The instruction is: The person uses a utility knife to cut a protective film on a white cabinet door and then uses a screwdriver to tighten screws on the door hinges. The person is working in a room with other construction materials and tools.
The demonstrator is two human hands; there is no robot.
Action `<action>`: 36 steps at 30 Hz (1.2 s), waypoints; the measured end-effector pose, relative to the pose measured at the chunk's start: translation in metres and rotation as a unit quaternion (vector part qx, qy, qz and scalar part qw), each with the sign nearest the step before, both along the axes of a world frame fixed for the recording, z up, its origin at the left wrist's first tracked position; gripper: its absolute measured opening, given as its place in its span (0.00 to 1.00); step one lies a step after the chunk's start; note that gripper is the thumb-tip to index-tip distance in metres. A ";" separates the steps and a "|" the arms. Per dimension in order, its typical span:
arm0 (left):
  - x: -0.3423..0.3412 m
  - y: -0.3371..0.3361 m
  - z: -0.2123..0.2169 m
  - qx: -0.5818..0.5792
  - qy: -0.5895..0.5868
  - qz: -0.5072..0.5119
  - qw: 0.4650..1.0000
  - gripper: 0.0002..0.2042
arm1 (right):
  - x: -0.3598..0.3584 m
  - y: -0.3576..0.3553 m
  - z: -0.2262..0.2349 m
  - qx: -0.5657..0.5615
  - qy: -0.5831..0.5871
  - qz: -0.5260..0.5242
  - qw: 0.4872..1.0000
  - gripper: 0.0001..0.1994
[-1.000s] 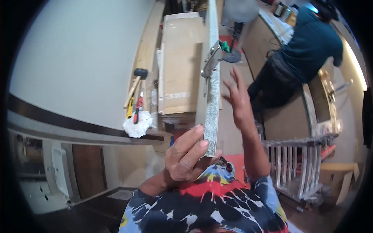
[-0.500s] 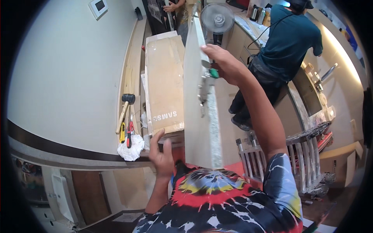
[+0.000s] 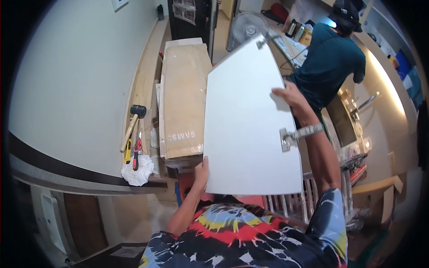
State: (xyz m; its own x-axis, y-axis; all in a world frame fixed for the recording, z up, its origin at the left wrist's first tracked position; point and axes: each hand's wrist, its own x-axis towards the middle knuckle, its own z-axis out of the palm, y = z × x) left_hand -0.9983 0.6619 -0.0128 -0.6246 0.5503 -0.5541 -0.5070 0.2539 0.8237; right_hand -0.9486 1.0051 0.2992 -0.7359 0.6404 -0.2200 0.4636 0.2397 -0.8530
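Item, as I view it remotely: one white panel (image 3: 248,125), held up before the wearer's torso. Left edge: close alongside the cardboard box (image 3: 185,98); whether they touch, I cannot tell. Upper edge: slanted, floor (image 3: 220,51) showing between box and fan (image 3: 247,29). Right edge: co-worker (image 3: 333,62) beyond. Surface: smooth, plain; two metal hinges (image 3: 286,140) along the right side, the lower one's arm jutting out. Right hand (image 3: 292,99): clamped on the right edge, thumb on the face. Left hand (image 3: 202,175): gripping the lower left edge, fingers mostly hidden.
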 end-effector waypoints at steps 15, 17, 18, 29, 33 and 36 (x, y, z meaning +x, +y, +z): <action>-0.047 -0.134 0.078 -0.197 0.238 0.116 0.944 0.21 | 0.035 -0.041 -0.153 -0.171 0.086 0.024 0.981 0.32; -0.064 -0.145 0.079 -0.200 0.234 0.133 0.942 0.21 | 0.020 -0.041 -0.181 -0.133 0.053 0.067 0.988 0.24; -0.068 -0.145 0.079 -0.203 0.241 0.142 0.938 0.21 | 0.010 -0.037 -0.189 -0.142 0.037 0.090 0.985 0.25; -0.133 -0.091 0.047 -0.239 0.221 0.123 0.937 0.21 | -0.085 0.044 -0.341 -0.163 -0.060 0.019 0.985 0.23; -0.132 -0.083 0.030 -0.246 0.199 0.120 0.941 0.21 | -0.096 0.049 -0.317 -0.121 -0.123 0.035 0.984 0.22; -0.127 -0.101 0.011 -0.182 0.210 0.098 0.956 0.21 | -0.106 0.043 -0.275 0.117 -0.200 0.117 0.966 0.24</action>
